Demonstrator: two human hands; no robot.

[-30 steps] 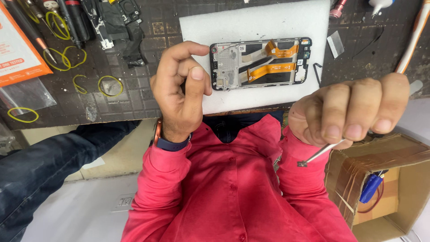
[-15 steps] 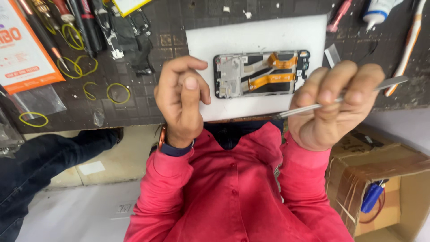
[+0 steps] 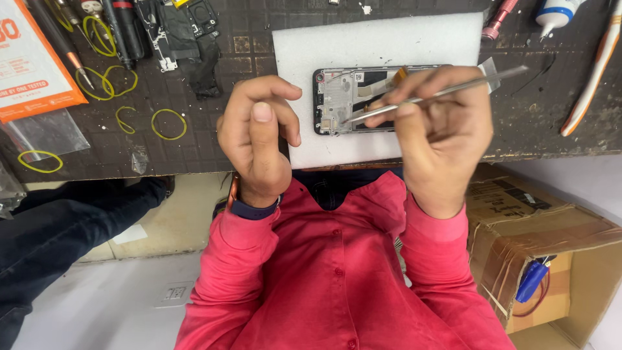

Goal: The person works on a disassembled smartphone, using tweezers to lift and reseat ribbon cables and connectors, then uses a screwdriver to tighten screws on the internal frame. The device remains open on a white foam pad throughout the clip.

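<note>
Right hand (image 3: 440,136) pinching metal tweezers (image 3: 434,96), tip touching opened phone (image 3: 350,100) lying lengthwise left-right just ahead; left hand (image 3: 259,139) loosely curled, empty, hovering beside phone's left end

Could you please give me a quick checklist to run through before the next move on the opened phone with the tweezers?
1. Tweezers gripped in the right hand: ok.
2. Tweezer tips over the left end of the opened phone: ok; whether they touch a part, cannot tell.
3. Phone lying flat on the white foam pad: ok.
4. Left hand steadying the phone: not ok; it is curled beside the pad, apart from the phone.
5. Anything pinched between the tips: cannot tell, too small.
6. Yellow rubber bands and the orange-handled tool away from the pad: ok.
</note>
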